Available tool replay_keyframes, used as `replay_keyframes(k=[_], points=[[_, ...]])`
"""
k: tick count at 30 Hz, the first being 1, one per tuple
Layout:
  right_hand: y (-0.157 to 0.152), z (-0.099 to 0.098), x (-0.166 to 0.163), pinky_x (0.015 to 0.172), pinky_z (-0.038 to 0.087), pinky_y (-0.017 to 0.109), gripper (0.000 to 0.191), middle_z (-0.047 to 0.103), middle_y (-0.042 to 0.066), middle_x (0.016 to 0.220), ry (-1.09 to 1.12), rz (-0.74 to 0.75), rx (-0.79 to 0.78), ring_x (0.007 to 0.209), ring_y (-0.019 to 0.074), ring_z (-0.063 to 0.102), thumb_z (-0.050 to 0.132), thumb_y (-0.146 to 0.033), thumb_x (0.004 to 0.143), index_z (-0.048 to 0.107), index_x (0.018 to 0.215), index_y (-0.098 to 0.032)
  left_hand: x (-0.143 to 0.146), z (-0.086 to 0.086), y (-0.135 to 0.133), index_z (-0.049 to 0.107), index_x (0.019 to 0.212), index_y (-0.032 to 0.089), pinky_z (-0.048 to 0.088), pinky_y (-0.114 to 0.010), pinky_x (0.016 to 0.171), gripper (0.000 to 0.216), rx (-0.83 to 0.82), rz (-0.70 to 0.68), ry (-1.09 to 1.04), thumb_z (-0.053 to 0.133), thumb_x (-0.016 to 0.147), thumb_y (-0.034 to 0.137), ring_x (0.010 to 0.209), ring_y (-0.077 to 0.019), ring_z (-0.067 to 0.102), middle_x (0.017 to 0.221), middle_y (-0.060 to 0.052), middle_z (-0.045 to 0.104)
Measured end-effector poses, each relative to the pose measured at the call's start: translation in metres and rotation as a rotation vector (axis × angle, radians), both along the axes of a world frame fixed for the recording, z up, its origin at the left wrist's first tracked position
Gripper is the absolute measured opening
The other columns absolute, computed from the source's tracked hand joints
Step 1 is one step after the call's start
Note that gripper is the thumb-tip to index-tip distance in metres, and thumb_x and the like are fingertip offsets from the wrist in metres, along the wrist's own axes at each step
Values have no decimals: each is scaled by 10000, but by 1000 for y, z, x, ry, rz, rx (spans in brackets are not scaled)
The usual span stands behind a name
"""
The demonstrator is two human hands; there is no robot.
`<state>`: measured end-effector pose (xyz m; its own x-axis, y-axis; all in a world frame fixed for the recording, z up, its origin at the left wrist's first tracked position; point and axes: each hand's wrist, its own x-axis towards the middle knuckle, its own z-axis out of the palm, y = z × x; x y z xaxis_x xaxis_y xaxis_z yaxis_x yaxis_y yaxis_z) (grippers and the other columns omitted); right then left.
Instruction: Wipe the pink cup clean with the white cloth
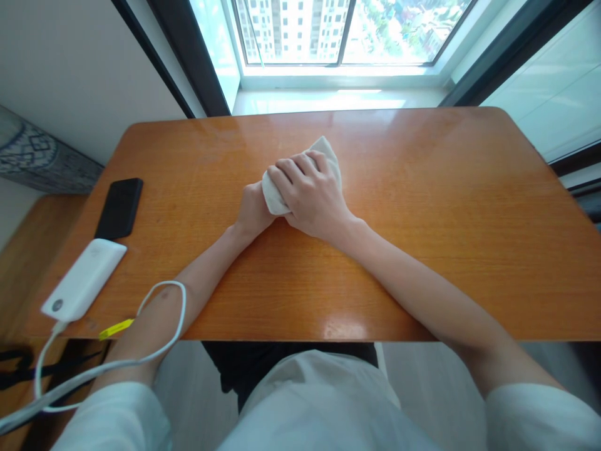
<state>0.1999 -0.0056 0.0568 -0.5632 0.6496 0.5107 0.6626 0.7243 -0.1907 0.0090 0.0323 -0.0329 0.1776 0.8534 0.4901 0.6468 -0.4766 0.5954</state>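
Right hand [310,195] center frame, slightly above mid-height, fingers curled over a white cloth [276,195] and gripping it from above. Left hand [254,203] just left of it, against the cloth's left side; its fingers are hidden behind cloth and right hand, so can't tell how far they're closed. Hands are together, cloth bunched between them, one corner poking out up and right past the right knuckles. All of it sits over the wooden table [451,238], upper middle of the tabletop. Forearms run down to the lower left and lower right of frame. White cable [182,313] loops over the left forearm, lower left; yellow tag [116,329] beside that forearm at the table's near edge. White power bank [84,279] lies at the table's left side, cable plugged into its near end. Black phone-like slab [119,208] just above it, flat. White shirt [323,407] bottom center. Window [394,34] top center, buildings and greenery outside. Patterned fabric-like item [47,156] at left edge, off the table.
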Motion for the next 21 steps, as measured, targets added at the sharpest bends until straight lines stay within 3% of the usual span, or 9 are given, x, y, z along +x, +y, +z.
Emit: replay_keyframes(k=[3,6,9,13,17,21], points=[[10,2,9,1193,431,628,330,771,108,1289,76,-6,-58,1250,373,643,573,-463,1106,724,1347,-296,5,10,-5,600,782,238,492,-336,613,381,-19,-37,-42,829,835,538,626,-177,599,713,2,656],[30,-6,22,1140,499,559,398,797,85,1240,304,12,-213,1175,329,698,503,-567,1134,769,1247,-293,10,23,-12,718,963,221,556,-305,686,406,-60,-72,-88,915,738,496,695,-180,690,758,23,719],[53,-34,30,986,588,460,585,806,66,1117,721,27,-442,1056,280,743,458,-757,1104,784,1126,-272,13,30,-15,756,1100,215,569,-262,705,469,-67,-57,-93,922,728,446,729,-170,726,780,36,742],[70,-75,30,899,630,400,656,782,31,1002,1193,-57,-625,966,238,756,595,-897,956,751,1057,-268,12,28,-14,753,1079,224,548,-222,668,440,-60,-50,-110,903,745,468,700,-144,716,769,53,739],[70,-85,27,921,633,397,640,761,18,979,1295,-56,-689,950,225,754,676,-890,901,741,1024,-265,11,27,-14,733,1076,228,543,-219,669,459,-67,-50,-110,900,758,514,690,-135,705,799,50,754],[66,-72,27,881,619,397,678,730,23,948,1219,-63,-649,939,230,726,638,-917,907,733,1026,-257,8,29,-14,719,1080,225,522,-245,684,490,-52,-48,-46,916,785,562,705,-150,703,820,37,760]])
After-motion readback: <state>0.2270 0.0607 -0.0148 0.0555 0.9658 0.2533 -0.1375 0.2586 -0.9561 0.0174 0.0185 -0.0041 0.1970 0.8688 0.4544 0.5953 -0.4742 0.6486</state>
